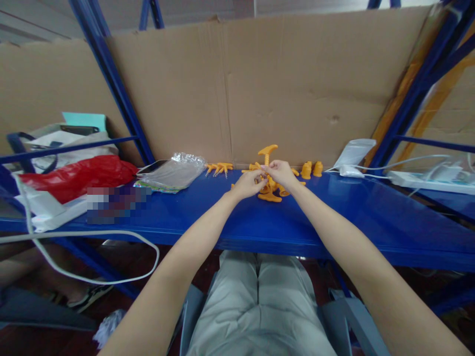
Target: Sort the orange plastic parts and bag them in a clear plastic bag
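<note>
An orange T-handled corkscrew [267,149] stands upright between my hands, its crossbar at the top. My right hand [281,173] is closed with its fingertips at the shaft below the crossbar. Lower down, my left hand [249,184] is closed around the bottom part, which the fingers hide. Beneath and around both hands lies a pile of similar orange pieces [270,197], partly covered. Left of the pile, several orange-handled corkscrews [219,168] with bare metal spirals lie in a row. Two orange bell-shaped caps [306,170] stand to the right.
The blue shelf [200,217] has a cardboard back [230,89]. On the left are a clear plastic bag [172,173], a red bag [81,175] and a white cable [111,235]. At the right lie a white packet [352,153] and a power strip [434,182].
</note>
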The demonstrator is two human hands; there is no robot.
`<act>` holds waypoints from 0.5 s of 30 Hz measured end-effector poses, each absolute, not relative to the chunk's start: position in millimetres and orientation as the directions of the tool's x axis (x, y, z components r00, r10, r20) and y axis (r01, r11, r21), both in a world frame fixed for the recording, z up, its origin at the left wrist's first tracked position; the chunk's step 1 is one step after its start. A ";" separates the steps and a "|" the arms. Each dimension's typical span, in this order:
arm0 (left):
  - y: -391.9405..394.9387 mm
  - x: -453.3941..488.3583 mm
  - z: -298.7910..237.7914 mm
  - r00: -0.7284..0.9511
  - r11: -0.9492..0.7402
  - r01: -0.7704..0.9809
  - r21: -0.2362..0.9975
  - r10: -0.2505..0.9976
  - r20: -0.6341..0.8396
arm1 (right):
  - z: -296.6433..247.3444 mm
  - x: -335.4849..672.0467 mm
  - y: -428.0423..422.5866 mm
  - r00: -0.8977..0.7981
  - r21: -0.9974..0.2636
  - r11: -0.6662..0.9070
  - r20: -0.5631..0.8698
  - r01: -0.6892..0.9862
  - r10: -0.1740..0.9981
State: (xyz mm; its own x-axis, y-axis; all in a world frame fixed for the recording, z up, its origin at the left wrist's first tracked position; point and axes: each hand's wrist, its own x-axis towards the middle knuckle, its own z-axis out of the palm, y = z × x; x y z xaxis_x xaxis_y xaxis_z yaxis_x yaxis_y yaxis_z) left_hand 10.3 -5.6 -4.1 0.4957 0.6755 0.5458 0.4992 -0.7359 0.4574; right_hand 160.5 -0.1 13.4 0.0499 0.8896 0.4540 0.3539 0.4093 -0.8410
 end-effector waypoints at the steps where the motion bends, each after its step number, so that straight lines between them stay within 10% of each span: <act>1: -5.4 10.5 -3.9 0.503 -0.737 0.501 0.453 0.674 0.541 | 12.7 160.8 1.0 0.047 -0.833 0.417 0.464 0.365 0.885; 15: -2.8 9.1 -2.1 0.452 -0.716 0.557 0.422 0.687 0.569 | 12.4 163.1 0.4 -0.047 -0.778 0.462 0.491 0.425 0.870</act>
